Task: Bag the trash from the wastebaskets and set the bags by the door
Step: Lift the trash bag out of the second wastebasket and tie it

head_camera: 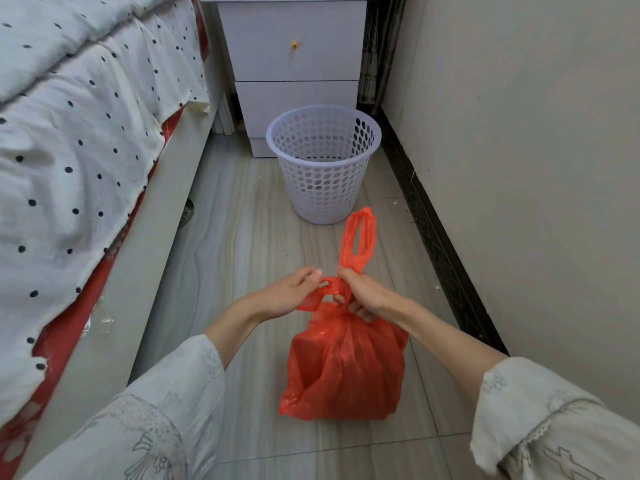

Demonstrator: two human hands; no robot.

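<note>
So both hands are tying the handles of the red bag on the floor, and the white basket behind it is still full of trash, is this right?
Not quite: the head view shows the white basket looks empty. The rest holds: the left hand and right hand work the handles of the red bag on the floor.

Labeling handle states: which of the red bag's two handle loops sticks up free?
The far loop, rising above the right hand toward the wastebasket. The other loop is low, pinched by the left hand.
</note>
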